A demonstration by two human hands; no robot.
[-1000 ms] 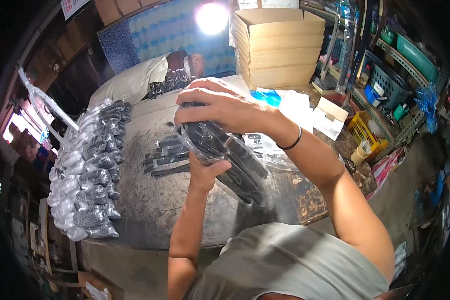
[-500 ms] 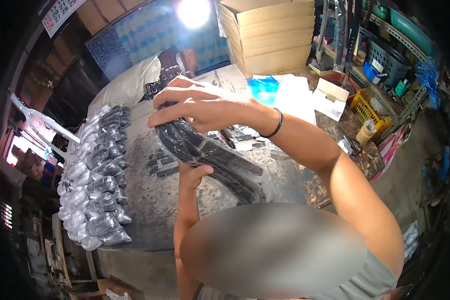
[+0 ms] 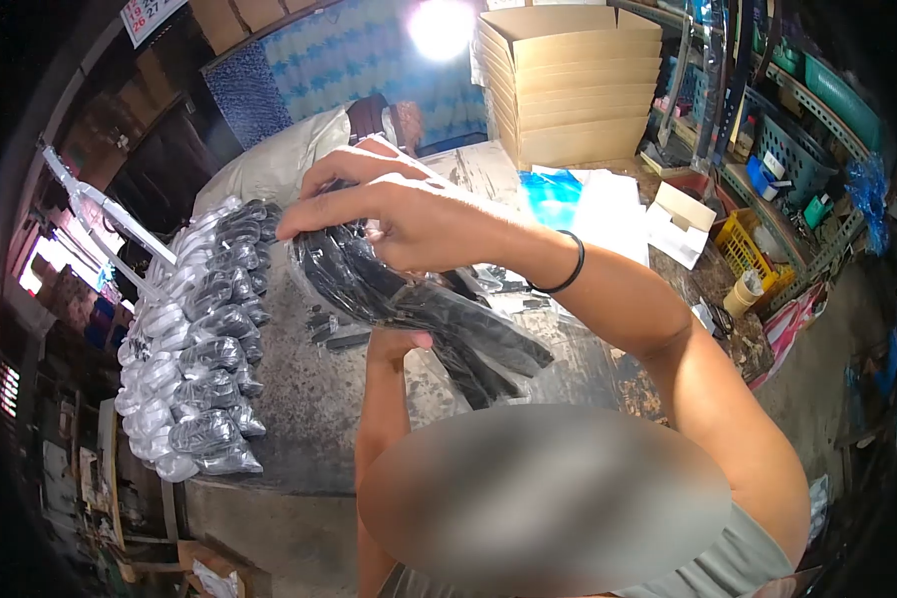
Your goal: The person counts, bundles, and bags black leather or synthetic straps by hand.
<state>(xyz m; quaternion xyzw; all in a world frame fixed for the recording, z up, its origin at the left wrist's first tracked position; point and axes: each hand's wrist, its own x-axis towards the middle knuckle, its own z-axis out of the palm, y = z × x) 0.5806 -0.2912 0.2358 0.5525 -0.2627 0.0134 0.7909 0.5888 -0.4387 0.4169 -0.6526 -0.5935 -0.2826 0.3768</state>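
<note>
A bundle of long black items in clear plastic wrapping (image 3: 424, 304) is held above the table, sloping from upper left to lower right. Its kind I cannot make out. My right hand (image 3: 389, 209), with a black band at the wrist, curls its fingers around the upper left end. From below, my left hand (image 3: 401, 342) supports the middle; its thumb shows, while its fingers are hidden behind the bundle. To the left, rows of clear plastic bags with dark contents (image 3: 209, 354) are stacked along the table edge. More flat black pieces (image 3: 337, 331) lie behind the bundle.
Stacked cardboard boxes (image 3: 583, 95) stand at the back, near white sheets and a blue plastic piece (image 3: 553, 197). A small open carton (image 3: 680, 224) sits to the right, beside a yellow basket (image 3: 747, 244) and shelving. A big pale sack (image 3: 269, 164) lies at the back left.
The camera view has shifted, so the surroundings appear farther right. Both hands have carried the wrapped bundle a little left, closer to the rows of bags.
</note>
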